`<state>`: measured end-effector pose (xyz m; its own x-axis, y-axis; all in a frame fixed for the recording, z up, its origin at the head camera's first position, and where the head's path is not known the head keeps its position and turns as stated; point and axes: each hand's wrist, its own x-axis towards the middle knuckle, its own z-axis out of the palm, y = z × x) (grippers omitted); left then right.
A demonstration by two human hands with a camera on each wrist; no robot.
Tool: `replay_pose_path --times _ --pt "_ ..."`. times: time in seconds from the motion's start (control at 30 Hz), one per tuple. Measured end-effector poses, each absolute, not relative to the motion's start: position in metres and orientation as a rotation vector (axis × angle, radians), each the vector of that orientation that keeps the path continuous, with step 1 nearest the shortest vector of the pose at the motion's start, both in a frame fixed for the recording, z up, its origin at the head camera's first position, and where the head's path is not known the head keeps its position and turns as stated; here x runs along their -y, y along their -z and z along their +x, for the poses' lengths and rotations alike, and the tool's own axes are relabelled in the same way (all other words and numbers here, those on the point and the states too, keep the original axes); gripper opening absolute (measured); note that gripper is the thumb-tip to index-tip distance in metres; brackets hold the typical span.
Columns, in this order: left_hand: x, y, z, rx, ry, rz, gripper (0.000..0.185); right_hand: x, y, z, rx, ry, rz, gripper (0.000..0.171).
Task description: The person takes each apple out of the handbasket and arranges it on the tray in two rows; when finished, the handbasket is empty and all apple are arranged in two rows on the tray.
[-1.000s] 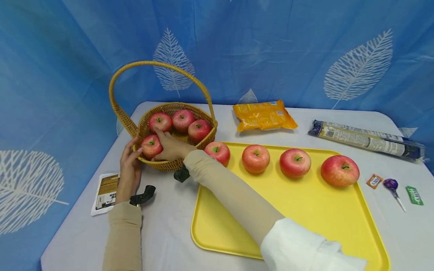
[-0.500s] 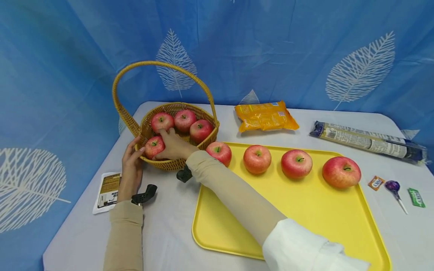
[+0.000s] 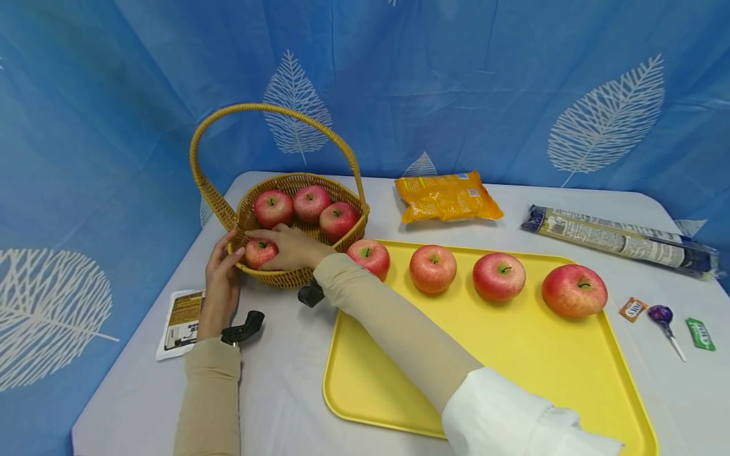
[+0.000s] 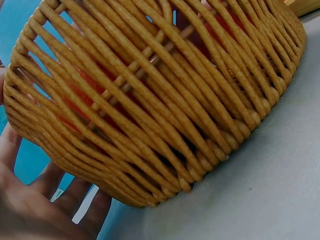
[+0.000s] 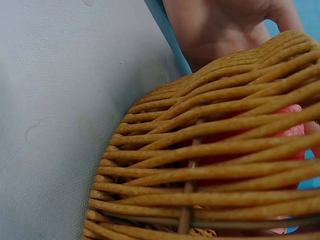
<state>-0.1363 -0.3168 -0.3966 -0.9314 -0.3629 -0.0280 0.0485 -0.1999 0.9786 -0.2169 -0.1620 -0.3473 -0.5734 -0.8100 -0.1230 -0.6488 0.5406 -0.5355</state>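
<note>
A wicker basket [image 3: 349,235] with a tall handle stands at the table's left and holds several red apples. My right hand [image 3: 283,246] reaches over the near rim, and its fingers curl over the front-left apple [image 3: 258,253]. Three more apples [image 3: 310,202] lie behind it. My left hand [image 3: 221,273] rests flat against the basket's outer left wall, thumb at the rim. The left wrist view shows the weave [image 4: 165,100] close up with my palm [image 4: 30,210] beside it. Through the weave [image 5: 210,150] in the right wrist view, red apple skin [image 5: 292,131] shows.
A yellow tray [image 3: 502,354] to the right carries a row of several apples [image 3: 498,275]. Behind it lie an orange snack bag [image 3: 447,195] and a long wrapped packet [image 3: 618,237]. A lollipop [image 3: 661,315], small candies [image 3: 699,332] and a flat sachet [image 3: 181,322] lie on the table.
My right hand has slid from between the apples onto the front-left apple, and its fingers have closed over it. The left hand stays against the basket.
</note>
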Motion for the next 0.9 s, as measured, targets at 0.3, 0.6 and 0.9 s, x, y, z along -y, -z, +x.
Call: replay_pose_path --times 0.3,0.6,0.9 --pt "0.3167 0.3967 -0.1374 1.773 2.204 0.345 0.047 0.1613 0.3459 -0.2165 -2.444 0.575 -1.237 0.054" --pt "0.3169 0.3974 -0.1369 1.777 2.193 0.344 0.047 0.1607 0.3463 -0.2154 -2.512 0.571 -1.289 0.054" --pt "0.3172 0.3962 -0.1374 1.773 2.210 0.356 0.047 0.1564 0.3475 -0.2161 -2.609 0.625 -1.260 0.056"
